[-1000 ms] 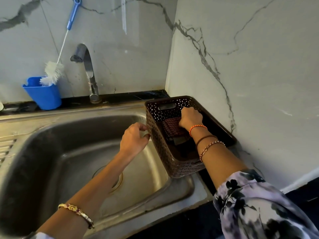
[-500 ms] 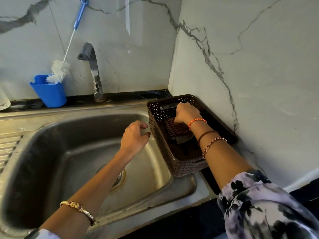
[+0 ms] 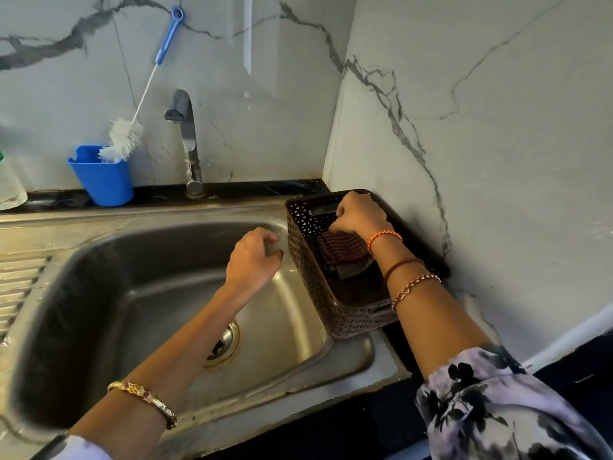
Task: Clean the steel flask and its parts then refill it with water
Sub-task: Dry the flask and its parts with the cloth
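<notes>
The steel flask and its parts are not in view. My right hand (image 3: 360, 214) reaches into a brown perforated basket (image 3: 308, 273) standing on the sink's right rim. Its curled fingers are at the upper edge of a dark red checked cloth (image 3: 341, 249) lying inside the basket. My left hand (image 3: 253, 257) hovers over the steel sink (image 3: 139, 293), just left of the basket wall. Its fingers are loosely curled and hold nothing. A white bottle brush (image 3: 124, 137) with a blue handle leans in a blue cup (image 3: 102, 180) behind the sink.
A steel tap (image 3: 185, 137) stands at the back, with no water running. The drain (image 3: 224, 343) is in the basin's middle. A clear container (image 3: 10, 180) shows at the far left edge. Marble walls close the corner behind and to the right of the basket.
My right hand has moved from the basket's middle toward its far wall. My left hand has come off the basket rim and now hangs a little apart from it.
</notes>
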